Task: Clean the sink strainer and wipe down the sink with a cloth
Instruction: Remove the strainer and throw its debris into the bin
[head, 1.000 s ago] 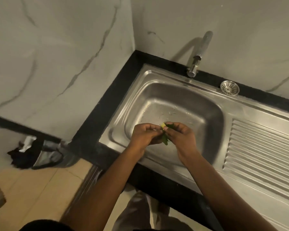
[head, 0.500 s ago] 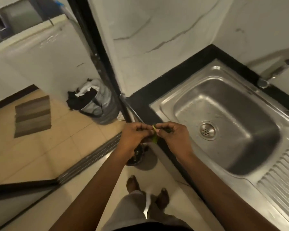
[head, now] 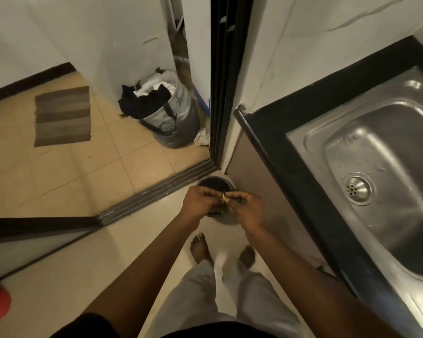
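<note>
Strainer (head: 356, 189) sits in the drain at the bottom of the sink (head: 303, 142), off to my right; both hands are away from it, out over the floor; left hand (head: 200, 203) and right hand (head: 246, 207) are close together, fingertips pinched on a small green-yellow scrap (head: 224, 203) held between them; looks like leafy waste, can't tell exactly what; both hands mostly curled, nothing else in either grip; they hang directly above a small dark bin (head: 216, 185) on the floor by the door track (head: 156, 193). My read: debris has been picked out and is about to be dropped in the bin, so the strainer step is partway; can't tell from here whether the strainer holes are fully clear; basin shows water spots, so the wipe-down looks not yet done; no cloth visible anywhere near the sink; remaining: drop scrap, check strainer, find cloth, wipe basin and rim.
</note>
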Demonstrator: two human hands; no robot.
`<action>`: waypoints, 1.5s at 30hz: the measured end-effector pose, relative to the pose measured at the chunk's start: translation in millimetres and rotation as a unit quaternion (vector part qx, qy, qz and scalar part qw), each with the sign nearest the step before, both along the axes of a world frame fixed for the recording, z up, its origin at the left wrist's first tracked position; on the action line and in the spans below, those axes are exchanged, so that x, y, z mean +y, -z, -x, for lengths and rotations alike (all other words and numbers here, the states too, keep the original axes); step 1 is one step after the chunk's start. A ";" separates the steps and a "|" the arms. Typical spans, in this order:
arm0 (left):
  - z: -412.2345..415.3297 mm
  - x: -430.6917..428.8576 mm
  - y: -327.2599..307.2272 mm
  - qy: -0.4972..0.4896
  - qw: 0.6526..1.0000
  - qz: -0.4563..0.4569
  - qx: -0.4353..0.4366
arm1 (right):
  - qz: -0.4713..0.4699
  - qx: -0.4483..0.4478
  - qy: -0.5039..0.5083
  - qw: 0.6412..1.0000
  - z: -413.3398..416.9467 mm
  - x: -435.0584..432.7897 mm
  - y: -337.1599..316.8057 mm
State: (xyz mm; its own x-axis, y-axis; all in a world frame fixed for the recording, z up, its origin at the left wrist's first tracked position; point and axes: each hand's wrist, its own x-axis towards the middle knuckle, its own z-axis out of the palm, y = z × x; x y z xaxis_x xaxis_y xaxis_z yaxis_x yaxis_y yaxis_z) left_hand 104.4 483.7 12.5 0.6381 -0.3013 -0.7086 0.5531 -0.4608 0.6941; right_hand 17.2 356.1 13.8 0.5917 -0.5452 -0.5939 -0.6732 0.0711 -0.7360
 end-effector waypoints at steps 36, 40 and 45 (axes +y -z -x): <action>-39.7 18.3 17.5 0.040 0.992 -0.016 -0.122 | 0.022 -0.029 -0.037 0.999 -52.8 6.2 39.5; -28.6 4.7 -48.8 0.043 0.985 0.032 -0.164 | 0.023 -0.091 -0.009 0.996 -36.1 -0.2 -15.6; -16.4 -19.7 -104.6 0.088 0.972 0.060 -0.209 | 0.070 -0.142 0.004 0.987 -14.1 -12.1 -78.0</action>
State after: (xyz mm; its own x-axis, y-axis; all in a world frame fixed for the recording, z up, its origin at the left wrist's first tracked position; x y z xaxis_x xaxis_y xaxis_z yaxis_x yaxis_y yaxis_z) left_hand 120.8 464.0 117.0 0.7935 -0.4960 -0.3525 0.1320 -0.4251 0.8955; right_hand 31.3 344.0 91.8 0.7192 -0.6153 -0.3228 -0.4373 -0.0398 -0.8984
